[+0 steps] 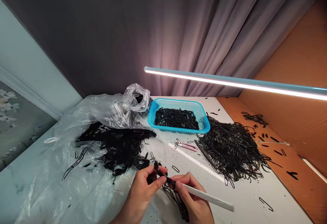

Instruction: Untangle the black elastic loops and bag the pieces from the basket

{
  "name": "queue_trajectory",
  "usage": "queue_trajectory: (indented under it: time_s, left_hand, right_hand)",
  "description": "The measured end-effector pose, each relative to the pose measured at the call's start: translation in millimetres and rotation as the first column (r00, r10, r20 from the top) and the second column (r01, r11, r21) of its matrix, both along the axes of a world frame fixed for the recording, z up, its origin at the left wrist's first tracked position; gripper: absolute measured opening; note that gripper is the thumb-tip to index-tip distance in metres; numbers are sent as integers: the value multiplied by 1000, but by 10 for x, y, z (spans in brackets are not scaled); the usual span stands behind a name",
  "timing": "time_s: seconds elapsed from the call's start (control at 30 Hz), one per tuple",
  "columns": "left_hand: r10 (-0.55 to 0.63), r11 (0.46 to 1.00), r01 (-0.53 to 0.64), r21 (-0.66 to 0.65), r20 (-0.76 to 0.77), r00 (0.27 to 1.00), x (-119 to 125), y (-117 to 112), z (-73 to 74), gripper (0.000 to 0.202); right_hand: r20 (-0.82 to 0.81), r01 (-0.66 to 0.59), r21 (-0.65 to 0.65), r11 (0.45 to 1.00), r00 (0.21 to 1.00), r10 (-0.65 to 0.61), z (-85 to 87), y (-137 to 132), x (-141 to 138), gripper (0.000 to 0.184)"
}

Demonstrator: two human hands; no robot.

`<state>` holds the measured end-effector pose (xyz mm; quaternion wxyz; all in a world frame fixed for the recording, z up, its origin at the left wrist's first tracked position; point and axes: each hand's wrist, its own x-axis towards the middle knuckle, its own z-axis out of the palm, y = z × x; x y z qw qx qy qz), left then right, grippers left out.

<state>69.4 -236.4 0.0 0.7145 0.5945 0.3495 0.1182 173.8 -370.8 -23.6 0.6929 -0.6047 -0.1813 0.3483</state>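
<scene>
My left hand (143, 190) pinches a strip of black plastic parts (160, 171) between thumb and fingers near the table's front edge. My right hand (190, 196) grips a white pen-like tool (209, 198) whose tip meets that strip; more of the black strip (178, 202) hangs down between the two hands. A loose heap of black plastic pieces (120, 145) lies on clear plastic sheeting just beyond my left hand.
A blue basket (203, 115) at the back holds small black parts. A big pile of black scrap loops (232, 149) lies right of it, by a pink cutter (189, 146). A crumpled clear bag (135, 98), a lit tube lamp (230, 82) and cardboard (293, 115) surround the table.
</scene>
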Motion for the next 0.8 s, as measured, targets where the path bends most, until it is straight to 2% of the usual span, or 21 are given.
queue_trajectory:
  time_s: [0.13,0.4,0.6,0.7,0.8]
  left_hand:
    - [10,1000,-10,-3,23,1000,7,-21,-24,27]
    - [97,985,-79,-151,119,988,53,-39,-7,29]
    - [116,970,-75,-232,170,979,59,-60,-30,29]
    - [115,950,-55,-308,182,976,54,-69,-82,32]
    - [114,905,-29,-424,178,977,42,-71,-149,33]
  right_hand:
    - [50,-13,-9,1000,999,14,-9,3,15,25]
    - [46,-11,22,1000,999,10,16,14,-22,24]
    - [85,-13,-2,1000,996,13,25,16,-31,26]
    - [139,44,-32,998,990,-40,-9,16,-64,28]
    - [204,99,-74,992,975,-82,-39,28,-98,29]
